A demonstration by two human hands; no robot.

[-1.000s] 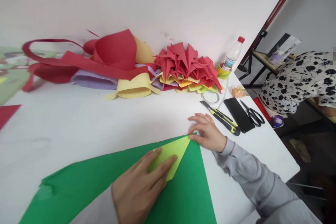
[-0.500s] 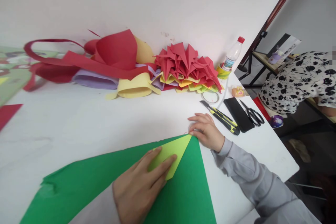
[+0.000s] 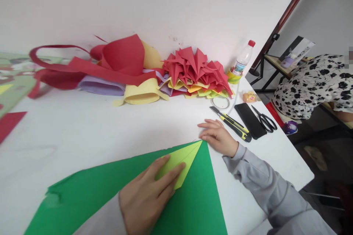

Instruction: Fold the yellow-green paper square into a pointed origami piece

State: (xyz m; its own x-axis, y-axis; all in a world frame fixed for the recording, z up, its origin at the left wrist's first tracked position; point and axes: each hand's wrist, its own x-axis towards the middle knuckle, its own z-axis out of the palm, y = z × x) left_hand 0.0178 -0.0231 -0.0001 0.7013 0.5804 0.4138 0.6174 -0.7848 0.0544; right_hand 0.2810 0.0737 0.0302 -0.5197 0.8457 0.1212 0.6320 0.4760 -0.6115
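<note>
At the far left of the white table [image 3: 104,132] lies a pale green printed sheet [image 3: 19,88], and nearer along the left edge shows a corner of red paper [image 3: 11,125]. Along the wall come curled red paper strips [image 3: 124,57], with a purple paper loop [image 3: 103,86] and a pale yellow paper loop [image 3: 142,92] at their near side. In the near part of the scene a large green paper sheet [image 3: 193,198] spreads rightward under the left hand [image 3: 149,194], which is open, its fingers pressing on a folded lime paper [image 3: 189,158] lying on the green. Beyond, a cluster of red folded-paper spikes [image 3: 193,66] sits on yellow and lime layers, with a tape roll [image 3: 213,103] just nearer. The right hand [image 3: 220,139] brings thumb and forefinger together at the lime paper's pointed right tip, other fingers raised; whether they grip it I cannot tell. Next come a black-and-yellow utility knife [image 3: 233,124], a red-capped clear bottle [image 3: 242,60] with a picture label, its print too small to read, a black slab [image 3: 250,121], a snack packet [image 3: 249,96] with illegible lettering and black-handled scissors [image 3: 266,119]. Far right, a box [image 3: 296,53] bears unreadable dark characters near a person in a floral garment [image 3: 311,80].
</note>
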